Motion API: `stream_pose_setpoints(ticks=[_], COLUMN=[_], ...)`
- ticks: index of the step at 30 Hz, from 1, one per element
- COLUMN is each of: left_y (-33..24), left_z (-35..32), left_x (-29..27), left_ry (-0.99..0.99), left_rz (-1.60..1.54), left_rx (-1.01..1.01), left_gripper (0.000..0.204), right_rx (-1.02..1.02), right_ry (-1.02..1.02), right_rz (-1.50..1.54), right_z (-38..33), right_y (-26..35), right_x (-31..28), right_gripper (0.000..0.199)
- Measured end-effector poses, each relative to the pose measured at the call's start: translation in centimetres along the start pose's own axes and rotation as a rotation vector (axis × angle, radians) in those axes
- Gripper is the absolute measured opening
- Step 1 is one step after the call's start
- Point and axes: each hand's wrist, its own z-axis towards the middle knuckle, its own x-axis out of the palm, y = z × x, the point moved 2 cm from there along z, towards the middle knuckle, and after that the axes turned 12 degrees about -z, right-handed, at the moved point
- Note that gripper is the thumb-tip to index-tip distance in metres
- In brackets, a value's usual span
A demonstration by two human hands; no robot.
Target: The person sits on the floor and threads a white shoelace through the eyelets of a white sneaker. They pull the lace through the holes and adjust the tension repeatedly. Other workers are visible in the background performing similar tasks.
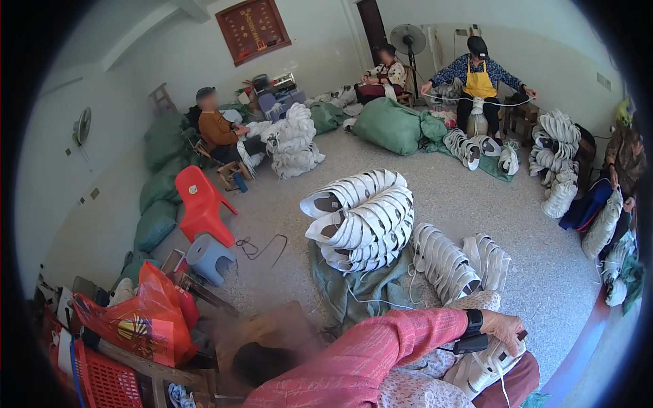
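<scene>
My left hand [502, 331], at the end of a pink sleeve with a black band at the wrist, is closed on a white shoe upper [477, 367]. The fingers curl over its top edge, next to a small dark patch. A loose white lace [503, 382] hangs down from the upper, which lies over my lap on a floral apron [422, 391] and dark red trousers. My right hand is out of view. Just beyond my arm, nested rows of white shoe uppers [445, 264] rest on the floor, beside a taller stack of uppers [367, 221] on a green cloth [326, 289].
A red chair [204, 204], a grey stool [211, 258] and a red plastic bag [143, 319] stand to the left. Green sacks [388, 126] line the walls. Several people sit working farther off; one in a yellow apron [479, 83] stretches a white cord [442, 97] between both hands.
</scene>
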Motion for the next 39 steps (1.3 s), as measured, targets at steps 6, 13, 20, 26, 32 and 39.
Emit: stream_pose_setpoints(ticks=[6,13,20,26,32,39], left_y=[0.6,-1.6,0.2,1.6,0.1,-1.9], left_z=[1.4,-0.5,1.4,2.2,1.5,0.4], left_x=[-0.1,0.6,-0.3,-0.3,0.2,0.2], left_ry=[-0.139,-0.096,-0.055,-0.058,-0.046,-0.096], left_rz=[0.206,0.048,0.086,0.172,0.352,0.162], left_rx=[-0.011,-0.147,-0.127,-0.094,0.122,0.012], left_gripper=[0.044,0.054,0.058,0.061,0.040,0.035], right_rx=[0.043,-0.297,-0.586,-0.654,-0.321,-0.103], right_ry=[-0.141,-0.234,-0.177,-0.237,-0.181,-0.028], right_rz=[0.196,0.288,-0.162,-0.216,0.287,0.763], right_z=[1.6,6.1,10.5,12.0,8.5,4.3], right_y=[0.2,12.8,16.5,13.6,16.6,15.4], right_x=[0.4,-0.6,2.1,3.8,1.9,1.9], right_gripper=[0.029,0.027,0.024,0.033,0.021,0.034])
